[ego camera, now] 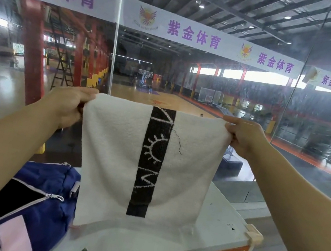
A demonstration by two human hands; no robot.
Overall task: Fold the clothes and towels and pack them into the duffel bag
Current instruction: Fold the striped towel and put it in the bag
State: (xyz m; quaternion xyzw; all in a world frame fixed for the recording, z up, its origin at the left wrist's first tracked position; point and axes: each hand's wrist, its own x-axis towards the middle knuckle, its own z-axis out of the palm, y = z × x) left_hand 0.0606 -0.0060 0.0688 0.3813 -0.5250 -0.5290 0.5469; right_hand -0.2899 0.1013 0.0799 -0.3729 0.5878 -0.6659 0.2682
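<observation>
Towel (122, 162) hangs mid-frame, held up flat to square it for folding. Left hand (68, 106) and right hand (244, 137) each pinch a top corner, fingers closed on the cloth. Bag (39, 209) sits unzipped lower left, ready for packing.

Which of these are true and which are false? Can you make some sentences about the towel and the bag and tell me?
1. Both hands hold the white towel up by its top corners. True: the left hand and right hand each pinch one.
2. The towel has a red stripe. False: the stripe is black with white marks.
3. The blue duffel bag is zipped shut. False: its zip is open.
4. The bag sits on the white table. True.
5. The towel is inside the bag. False: it hangs above the table.
</observation>
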